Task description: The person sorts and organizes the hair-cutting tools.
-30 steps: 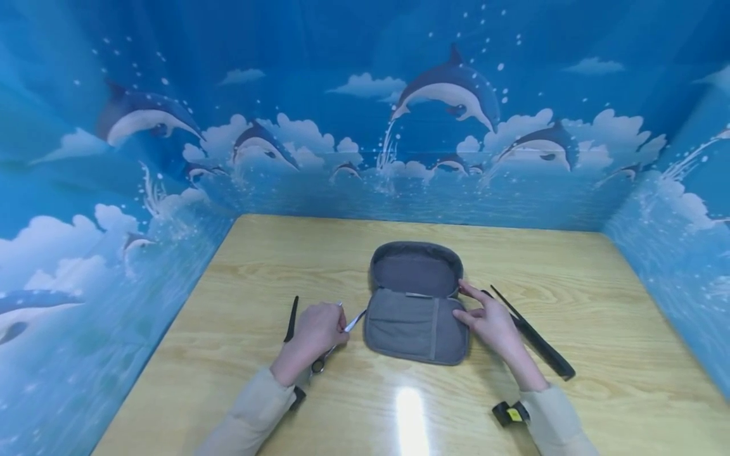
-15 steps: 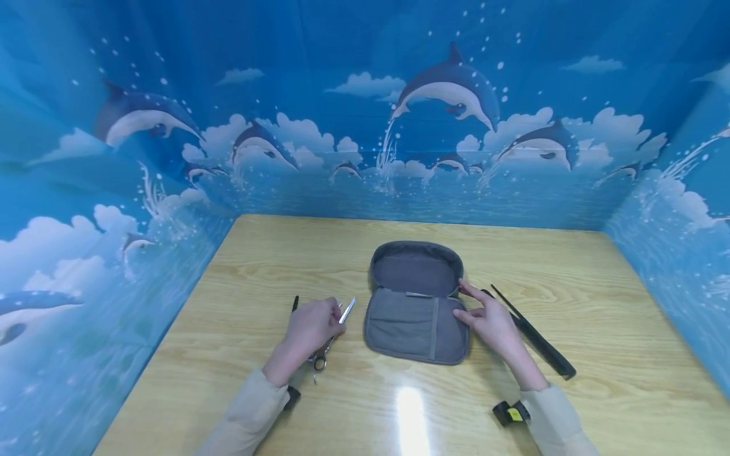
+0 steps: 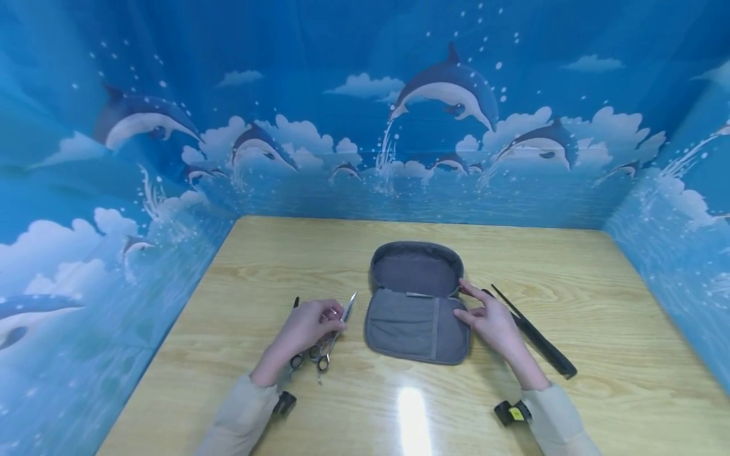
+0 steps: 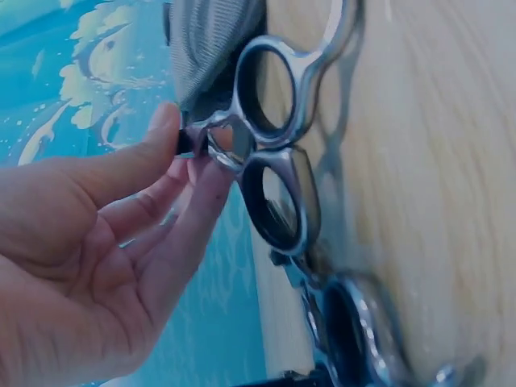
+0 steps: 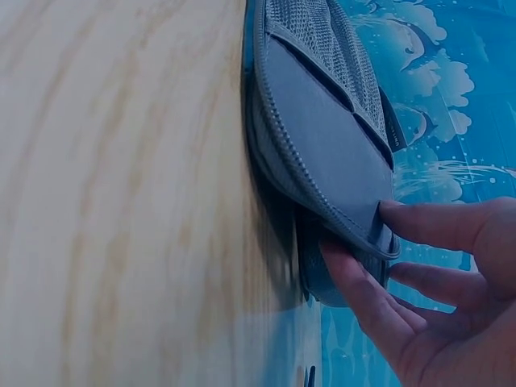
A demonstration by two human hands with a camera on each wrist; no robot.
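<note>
Apparently left hand [image 3: 303, 325] pinches scissors [image 3: 349, 307]; across a gap, right hand [image 3: 493, 324] pinches pouch [image 3: 413, 313] edge.

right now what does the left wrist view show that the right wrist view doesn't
Only the left wrist view: the left grip pinching scissors, plus another metal finger ring lower in the picture. Only the right wrist view: the right grip and the zipper it holds near. Both: the gray case, wood-grain table and blue backdrop.
</note>
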